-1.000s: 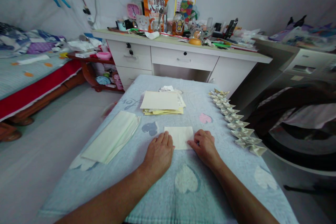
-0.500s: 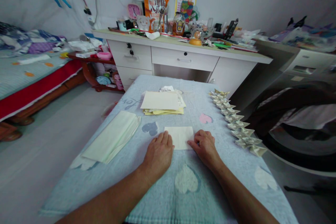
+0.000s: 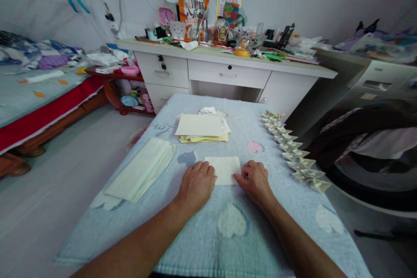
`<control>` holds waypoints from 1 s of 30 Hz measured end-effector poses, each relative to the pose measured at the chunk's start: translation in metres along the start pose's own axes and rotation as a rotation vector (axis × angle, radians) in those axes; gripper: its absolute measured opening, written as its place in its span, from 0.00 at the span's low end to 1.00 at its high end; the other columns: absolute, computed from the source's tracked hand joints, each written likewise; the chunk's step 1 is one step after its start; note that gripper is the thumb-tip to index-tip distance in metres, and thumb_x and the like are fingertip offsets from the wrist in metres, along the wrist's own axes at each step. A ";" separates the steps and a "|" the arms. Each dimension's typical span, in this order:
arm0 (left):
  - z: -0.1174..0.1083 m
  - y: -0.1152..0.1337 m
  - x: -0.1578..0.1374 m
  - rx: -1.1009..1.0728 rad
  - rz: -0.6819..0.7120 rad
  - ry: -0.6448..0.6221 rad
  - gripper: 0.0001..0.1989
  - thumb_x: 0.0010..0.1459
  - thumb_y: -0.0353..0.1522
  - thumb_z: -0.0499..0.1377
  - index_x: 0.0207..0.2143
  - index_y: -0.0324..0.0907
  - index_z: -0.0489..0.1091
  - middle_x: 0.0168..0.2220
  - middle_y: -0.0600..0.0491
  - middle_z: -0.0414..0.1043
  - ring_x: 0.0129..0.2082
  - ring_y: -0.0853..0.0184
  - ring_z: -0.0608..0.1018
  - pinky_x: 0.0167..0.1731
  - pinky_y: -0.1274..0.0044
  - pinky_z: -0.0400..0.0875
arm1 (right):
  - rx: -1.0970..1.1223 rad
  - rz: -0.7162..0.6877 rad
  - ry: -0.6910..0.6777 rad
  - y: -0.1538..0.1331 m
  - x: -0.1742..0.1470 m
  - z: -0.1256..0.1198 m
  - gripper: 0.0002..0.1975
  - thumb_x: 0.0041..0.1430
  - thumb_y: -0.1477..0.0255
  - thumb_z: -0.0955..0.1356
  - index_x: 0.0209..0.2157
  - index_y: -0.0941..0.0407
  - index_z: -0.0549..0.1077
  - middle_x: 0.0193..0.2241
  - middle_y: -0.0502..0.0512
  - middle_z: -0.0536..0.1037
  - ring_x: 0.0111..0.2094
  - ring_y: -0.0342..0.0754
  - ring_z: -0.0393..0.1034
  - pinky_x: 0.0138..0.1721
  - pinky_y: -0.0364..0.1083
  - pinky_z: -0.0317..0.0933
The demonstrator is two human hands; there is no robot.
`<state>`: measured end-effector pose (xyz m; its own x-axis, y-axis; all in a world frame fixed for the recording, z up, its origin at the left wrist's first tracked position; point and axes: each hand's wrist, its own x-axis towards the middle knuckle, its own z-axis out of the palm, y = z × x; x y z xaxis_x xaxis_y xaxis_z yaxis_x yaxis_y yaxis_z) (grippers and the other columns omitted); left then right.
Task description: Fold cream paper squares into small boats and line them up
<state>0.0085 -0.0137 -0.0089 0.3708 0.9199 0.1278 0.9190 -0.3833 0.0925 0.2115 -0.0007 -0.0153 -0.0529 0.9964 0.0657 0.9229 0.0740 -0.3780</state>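
A small rectangular piece of paper [image 3: 227, 170] lies flat on the pale blue cloth [image 3: 195, 247] of the table, directly in front of the person and between the two hands; it is cream to off-white, unprinted on the face that shows, longer from side to side than from front to back, with a straight far edge and a near edge almost parallel to it; its surface looks smooth and matt, and whether it is a single sheet or folded layers I cannot tell; the left hand [image 3: 198, 183] lies palm down over its left end, fingers together and slightly bent, hiding the near left corner; the right hand [image 3: 254, 179] is at the right end, fingers loosely curled, thumb reaching to the near right corner; whether either hand pinches the paper or merely rests against it, I cannot tell; beyond it sits a stack of cream and yellowish papers [image 3: 198, 126], its top sheet much the same tone; to the left lie longer, pale greenish folded sheets [image 3: 141, 169], set aslant; along the right side runs a row of pointed folded-paper pieces [image 3: 295, 155], greyish white, the farthest one patterned darker.
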 end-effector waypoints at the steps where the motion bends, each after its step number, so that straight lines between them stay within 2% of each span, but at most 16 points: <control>1: 0.000 -0.001 0.000 0.005 0.008 0.002 0.08 0.62 0.35 0.53 0.40 0.42 0.69 0.42 0.49 0.70 0.44 0.59 0.69 0.40 0.68 0.62 | -0.002 0.000 -0.001 0.001 0.000 0.000 0.14 0.54 0.65 0.70 0.19 0.57 0.71 0.32 0.54 0.72 0.39 0.51 0.60 0.35 0.47 0.46; 4: -0.001 -0.003 -0.001 0.017 0.030 0.016 0.11 0.61 0.35 0.54 0.45 0.45 0.67 0.42 0.50 0.70 0.43 0.58 0.69 0.39 0.67 0.61 | -0.010 0.006 0.011 0.003 0.000 0.001 0.11 0.53 0.65 0.70 0.21 0.56 0.71 0.32 0.54 0.71 0.39 0.52 0.60 0.36 0.47 0.47; 6: -0.002 -0.004 -0.001 0.020 0.037 0.031 0.13 0.61 0.35 0.54 0.48 0.47 0.66 0.42 0.51 0.69 0.44 0.58 0.68 0.39 0.67 0.61 | -0.024 0.005 0.056 0.004 -0.001 0.002 0.08 0.51 0.65 0.71 0.29 0.55 0.73 0.34 0.55 0.71 0.40 0.53 0.60 0.37 0.48 0.48; 7: -0.003 -0.005 -0.001 0.020 0.040 0.038 0.13 0.61 0.36 0.54 0.49 0.48 0.66 0.42 0.51 0.69 0.44 0.58 0.68 0.39 0.67 0.60 | -0.028 -0.018 0.088 0.004 -0.002 0.002 0.09 0.50 0.66 0.71 0.34 0.55 0.73 0.37 0.56 0.71 0.41 0.54 0.60 0.38 0.48 0.49; 10: -0.003 -0.005 -0.001 0.019 0.040 0.047 0.15 0.60 0.36 0.55 0.50 0.49 0.66 0.43 0.51 0.69 0.45 0.59 0.67 0.40 0.68 0.60 | -0.012 -0.217 0.121 0.000 -0.004 0.001 0.17 0.52 0.75 0.68 0.46 0.52 0.71 0.45 0.57 0.69 0.46 0.54 0.58 0.43 0.50 0.50; 13: -0.004 -0.005 0.000 0.008 0.034 0.036 0.15 0.60 0.37 0.55 0.50 0.50 0.66 0.43 0.50 0.69 0.45 0.59 0.67 0.42 0.68 0.59 | 0.020 -0.421 -0.001 -0.006 -0.006 0.000 0.17 0.54 0.83 0.63 0.41 0.52 0.74 0.41 0.55 0.72 0.44 0.50 0.59 0.44 0.49 0.48; 16: -0.004 -0.009 0.000 -0.034 0.028 0.013 0.17 0.60 0.37 0.55 0.52 0.51 0.66 0.46 0.51 0.68 0.47 0.59 0.66 0.44 0.67 0.59 | 0.020 -0.449 -0.078 -0.011 -0.007 0.000 0.16 0.54 0.85 0.61 0.37 0.55 0.74 0.37 0.54 0.73 0.41 0.48 0.60 0.43 0.48 0.48; 20: -0.004 -0.021 -0.001 -0.121 0.042 -0.049 0.20 0.59 0.39 0.55 0.55 0.55 0.63 0.53 0.52 0.64 0.51 0.58 0.63 0.49 0.65 0.56 | -0.012 -0.366 -0.090 -0.019 -0.008 -0.003 0.08 0.59 0.76 0.62 0.37 0.56 0.72 0.38 0.55 0.72 0.41 0.49 0.60 0.42 0.47 0.49; 23: -0.003 -0.030 0.000 -0.181 0.030 -0.128 0.23 0.59 0.39 0.54 0.57 0.57 0.60 0.56 0.52 0.61 0.54 0.57 0.61 0.52 0.64 0.55 | -0.063 -0.298 -0.131 -0.028 -0.007 -0.008 0.07 0.61 0.69 0.63 0.37 0.56 0.70 0.39 0.55 0.71 0.42 0.50 0.60 0.41 0.47 0.50; 26: -0.003 -0.036 0.001 -0.223 0.050 -0.181 0.25 0.58 0.37 0.54 0.59 0.57 0.58 0.58 0.52 0.58 0.57 0.57 0.59 0.53 0.65 0.55 | -0.160 -0.273 -0.169 -0.038 -0.006 -0.013 0.11 0.61 0.62 0.64 0.38 0.56 0.69 0.41 0.57 0.70 0.42 0.52 0.61 0.41 0.48 0.51; 30: -0.004 -0.040 0.002 -0.245 0.072 -0.207 0.28 0.57 0.36 0.55 0.60 0.58 0.56 0.58 0.52 0.57 0.58 0.57 0.59 0.54 0.64 0.55 | -0.271 -0.232 -0.170 -0.051 -0.004 -0.012 0.23 0.61 0.52 0.60 0.42 0.58 0.67 0.44 0.64 0.70 0.45 0.57 0.61 0.42 0.52 0.52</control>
<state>-0.0281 0.0032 -0.0088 0.4758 0.8776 -0.0584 0.8392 -0.4331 0.3288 0.1688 -0.0086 0.0146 -0.3131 0.9488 -0.0423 0.9451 0.3069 -0.1121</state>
